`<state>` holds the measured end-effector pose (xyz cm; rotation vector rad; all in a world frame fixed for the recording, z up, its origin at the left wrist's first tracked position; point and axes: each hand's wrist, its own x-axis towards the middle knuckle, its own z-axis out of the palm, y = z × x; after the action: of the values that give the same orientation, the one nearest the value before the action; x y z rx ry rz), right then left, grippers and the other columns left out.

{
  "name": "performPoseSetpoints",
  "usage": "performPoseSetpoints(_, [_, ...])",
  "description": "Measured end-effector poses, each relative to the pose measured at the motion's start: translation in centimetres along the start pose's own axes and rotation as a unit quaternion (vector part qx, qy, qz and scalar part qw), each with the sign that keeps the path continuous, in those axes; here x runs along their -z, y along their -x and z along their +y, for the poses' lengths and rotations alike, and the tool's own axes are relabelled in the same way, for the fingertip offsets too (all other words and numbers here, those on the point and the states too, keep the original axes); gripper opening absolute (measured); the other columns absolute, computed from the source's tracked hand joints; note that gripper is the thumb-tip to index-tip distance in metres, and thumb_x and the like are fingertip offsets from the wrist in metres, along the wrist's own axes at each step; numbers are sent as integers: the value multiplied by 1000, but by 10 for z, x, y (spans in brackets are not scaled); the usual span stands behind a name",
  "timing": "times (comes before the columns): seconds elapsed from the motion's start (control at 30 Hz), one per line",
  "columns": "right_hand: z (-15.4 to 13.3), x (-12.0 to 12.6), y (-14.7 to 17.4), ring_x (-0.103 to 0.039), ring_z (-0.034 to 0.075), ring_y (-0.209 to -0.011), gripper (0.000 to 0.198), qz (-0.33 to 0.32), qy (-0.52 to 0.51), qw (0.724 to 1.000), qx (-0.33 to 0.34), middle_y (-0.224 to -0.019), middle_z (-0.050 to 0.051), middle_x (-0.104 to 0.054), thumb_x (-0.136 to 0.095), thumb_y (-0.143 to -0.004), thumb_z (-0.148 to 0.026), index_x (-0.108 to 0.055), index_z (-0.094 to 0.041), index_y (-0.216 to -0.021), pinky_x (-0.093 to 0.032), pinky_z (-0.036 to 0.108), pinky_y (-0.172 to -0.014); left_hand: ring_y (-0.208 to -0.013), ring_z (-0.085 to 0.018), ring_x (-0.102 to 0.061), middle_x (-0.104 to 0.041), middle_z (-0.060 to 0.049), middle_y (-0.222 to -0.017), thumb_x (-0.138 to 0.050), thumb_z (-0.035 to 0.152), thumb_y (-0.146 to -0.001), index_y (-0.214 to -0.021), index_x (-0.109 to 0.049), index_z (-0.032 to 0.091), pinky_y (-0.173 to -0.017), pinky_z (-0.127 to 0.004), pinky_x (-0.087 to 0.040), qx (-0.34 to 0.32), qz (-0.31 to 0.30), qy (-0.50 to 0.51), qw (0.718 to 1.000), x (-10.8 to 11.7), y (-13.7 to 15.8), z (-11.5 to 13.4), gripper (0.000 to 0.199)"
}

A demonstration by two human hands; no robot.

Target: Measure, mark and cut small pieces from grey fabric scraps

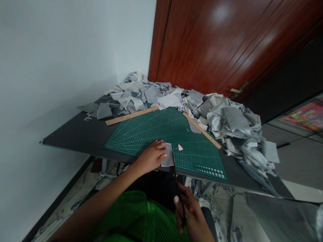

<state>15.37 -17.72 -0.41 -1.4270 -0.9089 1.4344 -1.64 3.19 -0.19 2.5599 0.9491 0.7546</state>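
My left hand (150, 157) lies palm down near the front edge of the green cutting mat (141, 134), its fingers stretched out onto a small light grey piece of fabric (167, 161). Black scissors (175, 179) are in my right hand (193, 210), which is closed round their handles below the table edge. Their blades point away from me and lie along the right side of the fabric piece. Whether the blades are parted I cannot make out. A small pink pointed piece (180, 147) rests on the mat just right of the fabric.
Two wooden rulers, a left ruler (132, 115) and a right ruler (202, 130), lie angled across the mat's far part. Heaped grey fabric scraps (151, 93) line the table's back, with a larger pile (227, 117) at right. A white wall (75, 50) and wooden door (207, 43) stand behind.
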Motion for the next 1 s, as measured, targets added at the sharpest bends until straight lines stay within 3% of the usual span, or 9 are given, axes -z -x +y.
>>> performPoseSetpoints(0.3, [-8,0,-3,-42,8,-38,71,47,-55,997,-42,-66,-8,-54,-72,-79,-70,-50,-23,-128,-35,17,-30,-142,-28,-50,-63,-12,-141,-60,19,-96,-130,-64,17,-122,-52,-34,12,6,14,1000,0,-1,1,34])
performPoseSetpoints(0.67, [-23,-12,-19,-39,6,-43,67,44,2,999,-5,-69,-9,-50,-67,-86,-67,-47,-23,-133,-34,16,-35,-133,-26,-55,-67,-10,-129,-54,18,-100,-111,-69,17,-118,-48,-40,-31,34,13,999,0,0,-2,19])
performPoseSetpoints(1.0, [-21,-13,-18,-40,7,-44,69,35,15,999,-3,-69,-8,-52,-66,-87,-67,-46,-22,-137,-36,17,-36,-129,-26,-56,-66,-9,-127,-54,15,-98,-110,-69,19,-115,-48,-43,-31,48,38,998,0,1,-1,20])
